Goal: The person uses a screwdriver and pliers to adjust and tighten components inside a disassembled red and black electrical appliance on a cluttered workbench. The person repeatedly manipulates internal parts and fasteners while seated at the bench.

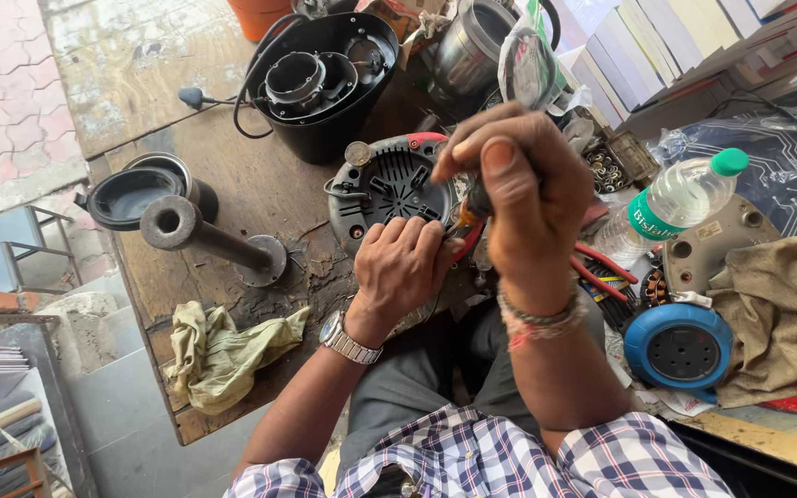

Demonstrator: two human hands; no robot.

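Left hand (398, 263) grip clamped on the round grey appliance base (389, 184), tilted at the worktop (232, 184) front edge. Right hand (523, 180) grip closed around a screwdriver (474, 207), tip down at the base. Red pliers (601, 272) just right; yellow rag (223, 350) left.

Clear plastic water bottle with green cap (680, 198) lies tilted at right of bench; a green wrap-around label band (643, 219) circles its lower body. Behind it, a stack of white flat cardboard boxes (666, 41) leans along the upper right edge. Clear plastic bag with green print (529, 65) stands upper centre. No screens seen.
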